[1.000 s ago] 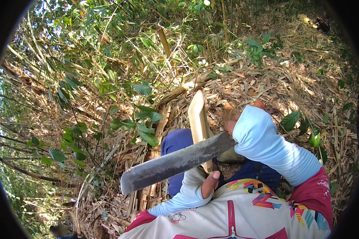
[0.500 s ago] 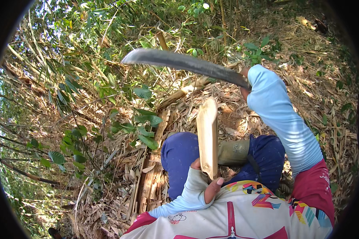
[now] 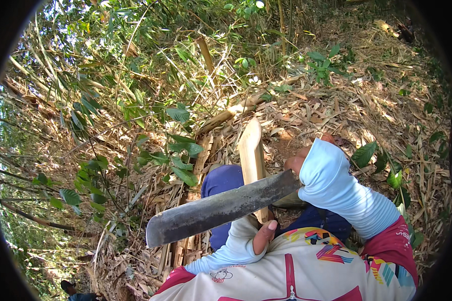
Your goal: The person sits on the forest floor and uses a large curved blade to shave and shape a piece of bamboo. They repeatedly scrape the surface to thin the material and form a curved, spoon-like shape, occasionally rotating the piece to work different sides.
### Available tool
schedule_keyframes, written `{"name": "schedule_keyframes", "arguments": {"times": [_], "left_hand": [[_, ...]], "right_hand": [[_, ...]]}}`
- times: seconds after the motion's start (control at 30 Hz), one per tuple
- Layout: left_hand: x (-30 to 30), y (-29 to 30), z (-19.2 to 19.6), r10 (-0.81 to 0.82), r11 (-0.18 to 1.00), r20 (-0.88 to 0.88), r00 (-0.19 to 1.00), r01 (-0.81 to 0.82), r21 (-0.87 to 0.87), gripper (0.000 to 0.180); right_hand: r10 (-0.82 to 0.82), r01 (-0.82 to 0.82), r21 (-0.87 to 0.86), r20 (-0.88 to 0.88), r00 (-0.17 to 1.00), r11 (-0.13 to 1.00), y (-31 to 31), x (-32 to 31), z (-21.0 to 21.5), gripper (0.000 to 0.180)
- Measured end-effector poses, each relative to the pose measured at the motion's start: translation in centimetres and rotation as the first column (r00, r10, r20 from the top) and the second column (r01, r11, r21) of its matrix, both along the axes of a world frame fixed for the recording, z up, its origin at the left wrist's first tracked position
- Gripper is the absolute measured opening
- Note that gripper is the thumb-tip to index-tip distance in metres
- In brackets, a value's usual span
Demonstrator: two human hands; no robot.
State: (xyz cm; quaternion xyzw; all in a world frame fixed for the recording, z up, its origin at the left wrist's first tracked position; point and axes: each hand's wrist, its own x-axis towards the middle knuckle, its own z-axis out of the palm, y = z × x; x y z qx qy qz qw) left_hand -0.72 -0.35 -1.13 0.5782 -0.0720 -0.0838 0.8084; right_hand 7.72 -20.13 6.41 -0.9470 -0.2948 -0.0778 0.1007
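Note:
My right hand [image 3: 300, 156] is closed round the handle of a machete, and the grip is mostly hidden by my fingers and pale blue sleeve. The broad dark machete blade [image 3: 221, 205] reaches left and toward me, crossing in front of a pale piece of split wood or bamboo [image 3: 252, 150]. That piece stands tilted between my knees, its far end cut to a rounded, slanted shape. Low at its near end, my left hand [image 3: 262, 236] grips it; the thumb shows, while the other fingers are behind the blade.
Dry leaves and chips cover the ground around my blue-trousered legs [image 3: 223, 180]. A split log [image 3: 188, 236] lies left of my knee. Leafy stems [image 3: 183, 150] stand close by on the left. A cut stump [image 3: 206, 55] rises ahead. Part of another person [image 3: 75, 291] shows at lower left.
My right hand has come down and nearer, swinging the machete blade from beyond the pale piece to across its lower part. The piece's top has leaned slightly left. The left hand keeps its grip.

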Motion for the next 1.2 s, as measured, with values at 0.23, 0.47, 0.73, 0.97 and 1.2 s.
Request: {"name": "schedule_keyframes", "arguments": {"times": [0.23,0.47,0.73,0.97,1.2], "left_hand": [[0.1,-0.2,0.5,0.001,1.0,0.005,1.0,-0.001,-0.031,0.063],[-0.4,0.2,-0.9,0.017,0.999,-0.004,1.0,-0.017,-0.035,0.068],[-0.3,0.8,0.4,-0.072,0.99,-0.071,0.995,0.062,-0.127,0.072],[0.4,1.1,1.3,-0.115,0.98,-0.114,0.987,0.094,-0.173,0.075],[1.0,1.3,0.1,-0.143,0.962,-0.032,0.989,0.131,-0.239,0.056]], "right_hand": [[-0.292,0.308,0.078,-0.169,0.941,0.948,-0.1,1.6,-0.7,0.024],[-0.135,0.135,-0.043,-0.005,0.991,0.99,-0.6,3.4,2.1,0.026],[-0.383,0.524,0.557,-0.358,0.852,0.645,-4.0,6.8,-2.1,0.026],[-0.135,0.771,0.487,-0.803,0.58,0.411,-3.6,1.1,-15.0,0.046],[-0.009,0.934,0.233,-0.97,0.245,0.271,-4.5,-6.6,-25.5,0.06]]}}
